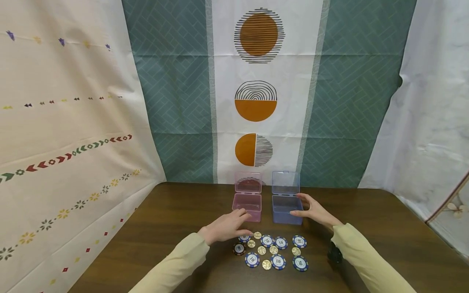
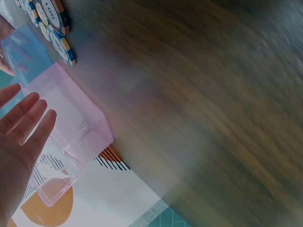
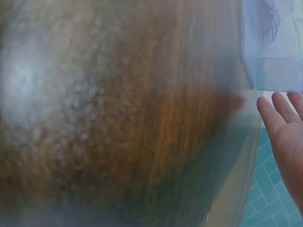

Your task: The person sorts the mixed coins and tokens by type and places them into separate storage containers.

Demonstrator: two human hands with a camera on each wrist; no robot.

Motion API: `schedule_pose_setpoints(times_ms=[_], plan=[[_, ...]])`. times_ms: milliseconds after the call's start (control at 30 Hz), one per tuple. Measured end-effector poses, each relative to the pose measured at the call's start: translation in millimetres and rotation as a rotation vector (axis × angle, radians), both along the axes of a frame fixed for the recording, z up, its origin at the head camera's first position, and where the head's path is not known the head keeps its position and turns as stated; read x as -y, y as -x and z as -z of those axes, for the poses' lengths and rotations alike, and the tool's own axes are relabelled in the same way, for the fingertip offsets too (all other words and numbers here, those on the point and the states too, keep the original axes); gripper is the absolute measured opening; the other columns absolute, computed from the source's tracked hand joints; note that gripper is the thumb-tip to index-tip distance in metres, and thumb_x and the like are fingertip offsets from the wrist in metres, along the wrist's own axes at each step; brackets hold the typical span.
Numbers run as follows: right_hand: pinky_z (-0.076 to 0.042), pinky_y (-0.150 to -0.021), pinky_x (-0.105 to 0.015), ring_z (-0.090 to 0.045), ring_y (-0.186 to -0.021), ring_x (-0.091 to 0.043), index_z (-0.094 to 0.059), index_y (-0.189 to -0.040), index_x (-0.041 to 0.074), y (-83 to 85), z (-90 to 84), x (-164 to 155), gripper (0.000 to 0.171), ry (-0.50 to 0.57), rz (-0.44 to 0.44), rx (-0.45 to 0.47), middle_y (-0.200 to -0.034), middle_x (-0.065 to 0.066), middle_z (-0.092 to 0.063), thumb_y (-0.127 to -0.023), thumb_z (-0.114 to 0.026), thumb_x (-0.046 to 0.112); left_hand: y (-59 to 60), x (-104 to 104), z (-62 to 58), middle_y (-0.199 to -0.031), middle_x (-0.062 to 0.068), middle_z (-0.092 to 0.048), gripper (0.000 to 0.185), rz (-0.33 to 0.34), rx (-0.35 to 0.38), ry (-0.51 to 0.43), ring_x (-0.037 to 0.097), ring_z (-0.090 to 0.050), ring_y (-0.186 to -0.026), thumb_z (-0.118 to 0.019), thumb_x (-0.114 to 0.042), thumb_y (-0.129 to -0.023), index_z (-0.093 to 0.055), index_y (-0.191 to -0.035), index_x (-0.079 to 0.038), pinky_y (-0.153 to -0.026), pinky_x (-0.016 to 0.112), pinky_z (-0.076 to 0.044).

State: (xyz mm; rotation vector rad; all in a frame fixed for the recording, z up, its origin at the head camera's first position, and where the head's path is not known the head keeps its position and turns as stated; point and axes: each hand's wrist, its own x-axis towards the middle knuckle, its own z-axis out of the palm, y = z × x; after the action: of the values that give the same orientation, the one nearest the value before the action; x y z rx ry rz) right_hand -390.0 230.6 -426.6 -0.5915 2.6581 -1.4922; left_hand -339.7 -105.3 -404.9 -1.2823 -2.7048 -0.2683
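While both boxes (image 1: 247, 205) stand open and empty, chips (image 1: 272, 250) lie unsorted; left hand (image 1: 228, 226), right hand (image 1: 314, 211) spread, holding nothing.

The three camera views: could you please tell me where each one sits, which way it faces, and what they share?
Head: worn high, facing forward and down at the dark wooden table, both hands and cream sleeves.
Left wrist: beside the open left hand, facing the clear pink plastic box and blue-edged poker chips.
Right wrist: blurred, facing the tabletop, right hand's fingers by the clear blue plastic box.
Shared: both boxes also show from the head.
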Motion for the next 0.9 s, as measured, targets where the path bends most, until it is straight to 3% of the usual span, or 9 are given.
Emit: schedule_pose_setpoints(times_ms=[300,900], plan=[[-0.022,-0.095,-0.058,-0.021,-0.125,-0.044,-0.022,-0.138,0.001,1.3,1.7,-0.6,0.084,0.02,0.008,0.003,-0.14,-0.024,-0.021,-0.077,-0.071,0.032,2.8,-9.1,6.4,-0.112,0.001,-0.051,0.047,0.049,0.136,-0.085,0.011,-0.048,-0.1,-0.06,-0.039,-0.085,-0.053,-0.12,-0.008,-0.085,0.024,-0.04],[-0.023,-0.095,-0.056,-0.024,-0.124,-0.043,-0.025,-0.136,0.0,2.6,5.2,1.7,0.079,0.086,0.018,0.021,-0.138,-0.023,-0.026,-0.078,-0.071,0.027,11.3,-20.0,12.4,-0.103,0.0,-0.055,0.04,0.103,0.155,-0.111,0.006,-0.05,-0.094,-0.07,-0.024,-0.079,-0.059,-0.111,-0.005,-0.082,0.018,-0.039]])
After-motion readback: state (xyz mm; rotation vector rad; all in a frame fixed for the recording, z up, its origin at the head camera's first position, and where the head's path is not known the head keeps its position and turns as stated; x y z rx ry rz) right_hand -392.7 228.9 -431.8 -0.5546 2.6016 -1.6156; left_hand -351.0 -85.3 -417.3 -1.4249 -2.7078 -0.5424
